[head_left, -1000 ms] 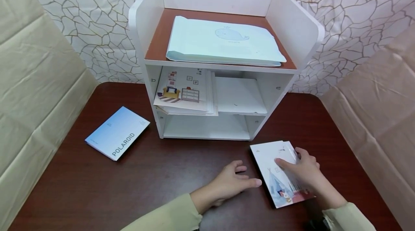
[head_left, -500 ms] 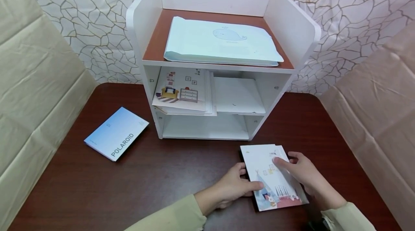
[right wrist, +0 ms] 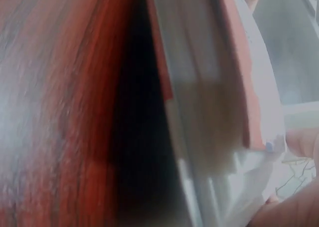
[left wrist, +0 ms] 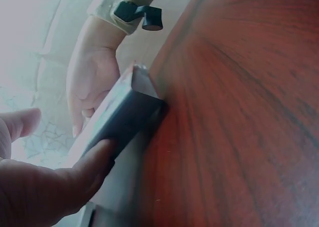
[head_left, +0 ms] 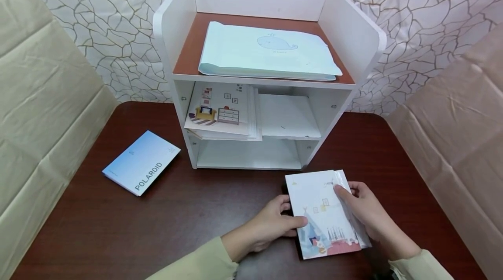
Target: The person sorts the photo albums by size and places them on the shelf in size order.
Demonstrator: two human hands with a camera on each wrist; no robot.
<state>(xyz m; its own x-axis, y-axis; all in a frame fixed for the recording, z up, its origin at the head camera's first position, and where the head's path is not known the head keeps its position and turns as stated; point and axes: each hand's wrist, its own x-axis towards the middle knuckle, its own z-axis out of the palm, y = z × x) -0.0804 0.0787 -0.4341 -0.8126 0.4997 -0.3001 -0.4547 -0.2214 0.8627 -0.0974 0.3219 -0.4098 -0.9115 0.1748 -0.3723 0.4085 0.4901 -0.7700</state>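
A thick book with a white illustrated cover, in a clear plastic wrapper, is held low over the front right of the table. My left hand grips its left edge, thumb on the cover and the other fingers at the side. On the right side, my right hand pinches the book's edge, where the clear wrapper sticks out as a loose strip. The left wrist view shows the book's dark spine tilted above the table. Page edges between the covers appear in the right wrist view, blurred.
A white shelf unit stands at the back. A whale-printed white packet lies on its top, and several illustrated books sit on the middle shelf. A blue-white book marked POLAROID lies on the table at left.
My left hand has closed onto the book's left edge. The book has shifted left and turned slightly, and the wrapper strip at its right side shows wider. My right hand has kept its hold.
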